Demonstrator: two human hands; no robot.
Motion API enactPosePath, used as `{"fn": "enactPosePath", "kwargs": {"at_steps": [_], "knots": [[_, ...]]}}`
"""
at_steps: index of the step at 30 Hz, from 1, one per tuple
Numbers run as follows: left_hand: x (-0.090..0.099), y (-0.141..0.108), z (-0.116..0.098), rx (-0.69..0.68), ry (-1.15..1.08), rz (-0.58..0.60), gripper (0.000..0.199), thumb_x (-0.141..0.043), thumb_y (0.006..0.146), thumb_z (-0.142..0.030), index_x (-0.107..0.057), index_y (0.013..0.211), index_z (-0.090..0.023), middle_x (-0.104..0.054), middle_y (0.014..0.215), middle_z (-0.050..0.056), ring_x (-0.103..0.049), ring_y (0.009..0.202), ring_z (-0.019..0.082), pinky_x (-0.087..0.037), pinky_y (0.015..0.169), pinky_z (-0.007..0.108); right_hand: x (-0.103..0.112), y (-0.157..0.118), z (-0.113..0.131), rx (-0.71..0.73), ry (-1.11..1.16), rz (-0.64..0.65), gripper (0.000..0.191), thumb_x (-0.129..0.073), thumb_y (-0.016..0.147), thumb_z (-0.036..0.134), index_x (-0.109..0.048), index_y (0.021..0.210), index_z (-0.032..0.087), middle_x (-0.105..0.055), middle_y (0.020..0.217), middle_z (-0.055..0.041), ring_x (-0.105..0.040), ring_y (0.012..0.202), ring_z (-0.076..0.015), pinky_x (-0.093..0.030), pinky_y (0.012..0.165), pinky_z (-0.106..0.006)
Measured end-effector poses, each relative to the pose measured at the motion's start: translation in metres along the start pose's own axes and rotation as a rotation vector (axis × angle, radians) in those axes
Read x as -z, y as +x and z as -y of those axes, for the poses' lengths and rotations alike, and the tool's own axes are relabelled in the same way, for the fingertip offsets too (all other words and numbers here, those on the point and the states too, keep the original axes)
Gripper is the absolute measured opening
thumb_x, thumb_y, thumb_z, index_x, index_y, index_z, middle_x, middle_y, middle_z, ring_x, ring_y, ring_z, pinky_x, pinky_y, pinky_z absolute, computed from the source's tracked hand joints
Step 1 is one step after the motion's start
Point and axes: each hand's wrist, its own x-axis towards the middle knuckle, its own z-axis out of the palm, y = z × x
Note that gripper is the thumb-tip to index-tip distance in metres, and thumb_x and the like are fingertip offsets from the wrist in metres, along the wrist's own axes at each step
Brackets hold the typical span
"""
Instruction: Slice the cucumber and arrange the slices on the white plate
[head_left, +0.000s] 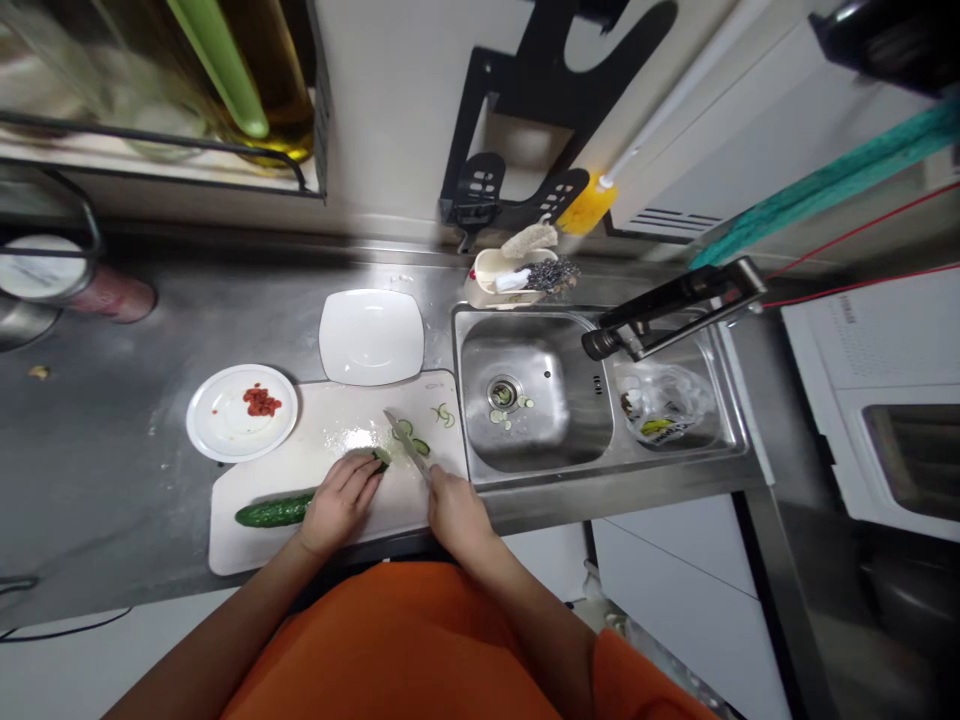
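The cucumber (274, 511) lies on the cutting board (322, 430); a cut end pokes past the left hand (339, 505), its fingers clamped over it. The right hand (457, 515) grips the knife (407, 445), beside slices (421, 447) at the board's right. Should the round cucumber roll, the blade could nick left fingertips.

My left hand (341, 502) holds a cut cucumber end (382, 460) on the cutting board (322, 425); more cucumber (271, 512) shows at nine o'clock. My right hand (459, 512) grips the knife (407, 443), tip toward eleven. The sink (551, 350) lies at three.
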Motion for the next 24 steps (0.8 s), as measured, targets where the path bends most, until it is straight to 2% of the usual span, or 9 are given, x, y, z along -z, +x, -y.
{"fn": "enactPosePath", "kwargs": {"at_steps": [11, 24], "knots": [[0.001, 0.0, 0.0, 0.002, -0.004, -0.011, 0.023, -0.052, 0.087, -0.024, -0.06, 0.107, -0.019, -0.066, 0.1, 0.008, -0.06, 0.1, 0.021, -0.049, 0.093, 0.041, 0.005, -0.032, 0.018, 0.049, -0.102, 0.063, 0.033, -0.029, 0.088, 0.004, -0.052, 0.108, 0.017, -0.066, 0.091, -0.0108, -0.064, 0.086, -0.0209, -0.046, 0.068, -0.025], [0.002, 0.001, -0.001, -0.021, 0.037, -0.014, 0.02, -0.052, 0.087, -0.024, -0.06, 0.104, -0.017, -0.066, 0.098, 0.009, -0.061, 0.1, 0.022, -0.049, 0.094, 0.042, 0.01, -0.035, 0.02, 0.042, -0.112, 0.103, 0.031, -0.029, 0.087, 0.003, -0.051, 0.106, 0.016, -0.065, 0.092, -0.0112, -0.065, 0.087, -0.0221, -0.047, 0.069, -0.027]]}}
